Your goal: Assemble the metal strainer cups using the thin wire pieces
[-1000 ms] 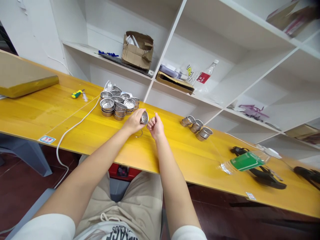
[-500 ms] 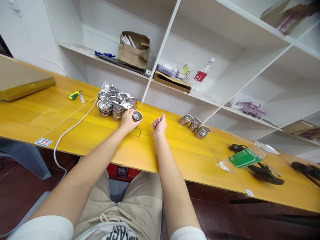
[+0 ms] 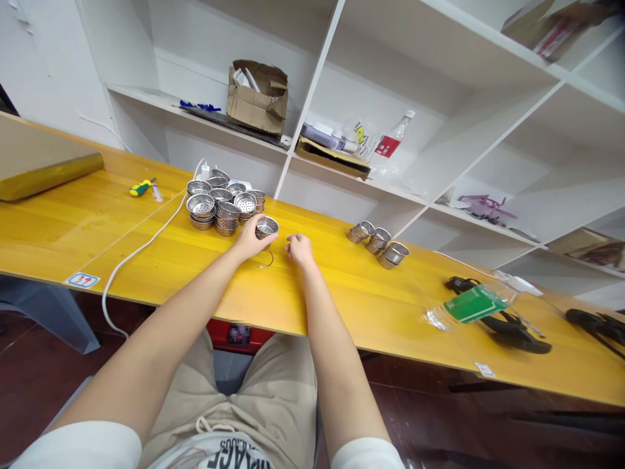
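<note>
And here's the left hand [image 3: 250,238], fingers and thumb wrapped round a small, round, perforated silver metal cup [image 3: 267,228], mouth up, beside the clustered silver perforated metal cups [image 3: 227,210]! The right hand [image 3: 299,249] is curled, just short of it; whether anything's pinched there, I can't tell. A thin, curved silver metal wire [image 3: 268,262] lies nearby on the glossy yellow wooden table [image 3: 342,293]. This looks like the holding-and-handling step; bridging that gap would call for a steady left grip.

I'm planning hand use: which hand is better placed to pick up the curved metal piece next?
Probably the right hand: it's beside the curved metal piece and holds no cup, while the left hand grips a perforated cup.
</note>
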`<state>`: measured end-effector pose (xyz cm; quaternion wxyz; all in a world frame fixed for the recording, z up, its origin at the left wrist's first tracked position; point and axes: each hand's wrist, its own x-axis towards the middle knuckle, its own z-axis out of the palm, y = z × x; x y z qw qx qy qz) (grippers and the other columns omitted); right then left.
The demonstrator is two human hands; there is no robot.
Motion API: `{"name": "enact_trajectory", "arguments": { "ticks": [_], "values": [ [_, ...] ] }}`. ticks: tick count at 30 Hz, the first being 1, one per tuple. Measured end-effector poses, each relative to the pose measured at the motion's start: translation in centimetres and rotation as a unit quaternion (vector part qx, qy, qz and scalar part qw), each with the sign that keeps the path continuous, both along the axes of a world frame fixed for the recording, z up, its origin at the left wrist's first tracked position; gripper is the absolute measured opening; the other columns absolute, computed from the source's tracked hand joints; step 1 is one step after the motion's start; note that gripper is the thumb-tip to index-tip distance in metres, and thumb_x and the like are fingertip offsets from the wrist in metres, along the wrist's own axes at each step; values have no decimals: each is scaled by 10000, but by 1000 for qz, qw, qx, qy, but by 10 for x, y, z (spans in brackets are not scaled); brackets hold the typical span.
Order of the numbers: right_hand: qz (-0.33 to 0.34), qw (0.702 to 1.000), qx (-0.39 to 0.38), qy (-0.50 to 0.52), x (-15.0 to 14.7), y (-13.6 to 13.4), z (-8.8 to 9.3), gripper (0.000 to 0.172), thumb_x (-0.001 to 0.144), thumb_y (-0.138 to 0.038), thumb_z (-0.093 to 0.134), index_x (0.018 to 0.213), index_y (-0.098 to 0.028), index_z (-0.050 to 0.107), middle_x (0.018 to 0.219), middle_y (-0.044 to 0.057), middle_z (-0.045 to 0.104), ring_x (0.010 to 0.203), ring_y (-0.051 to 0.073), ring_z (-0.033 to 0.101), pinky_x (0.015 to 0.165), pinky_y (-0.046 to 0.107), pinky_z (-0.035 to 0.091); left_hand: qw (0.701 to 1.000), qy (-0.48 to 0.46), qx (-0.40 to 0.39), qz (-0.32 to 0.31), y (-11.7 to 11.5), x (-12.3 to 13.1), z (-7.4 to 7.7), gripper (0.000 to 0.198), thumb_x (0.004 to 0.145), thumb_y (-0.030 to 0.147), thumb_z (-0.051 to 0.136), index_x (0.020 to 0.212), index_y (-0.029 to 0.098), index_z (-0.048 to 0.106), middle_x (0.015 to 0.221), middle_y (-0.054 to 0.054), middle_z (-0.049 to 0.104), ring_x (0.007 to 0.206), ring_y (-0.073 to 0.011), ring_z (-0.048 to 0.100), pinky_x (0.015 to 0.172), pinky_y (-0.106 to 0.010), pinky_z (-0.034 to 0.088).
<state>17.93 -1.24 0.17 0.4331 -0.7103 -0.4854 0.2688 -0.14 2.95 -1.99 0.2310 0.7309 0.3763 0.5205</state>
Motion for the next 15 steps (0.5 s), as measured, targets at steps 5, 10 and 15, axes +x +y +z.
{"name": "enact_trajectory", "arguments": {
  "ticks": [5,10,15],
  "values": [
    [41,984,-88,-148,-1,-9,3,162,940,-190,522,807,-202,613,480,-13,597,438,147,568,571,243,461,991,-70,-107,-41,10,1,-8,602,965,580,520,1470,253,526,1481,-103,599,1357,-294,575,1185,-486,413],
    [71,979,-109,-157,-3,-15,3,101,916,-158,540,838,-201,589,547,11,672,413,162,602,526,262,474,982,-114,-147,-43,23,5,-17,519,990,594,476,1362,264,623,1421,-88,651,1329,-277,599,1172,-467,430],
    [92,975,-119,-167,-3,-14,3,107,917,-140,530,846,-187,595,545,21,681,398,167,609,540,273,481,979,-123,-160,-16,17,6,-11,447,984,574,505,1237,236,652,1302,-91,706,1261,-267,623,1116,-430,468]
  ]
}}
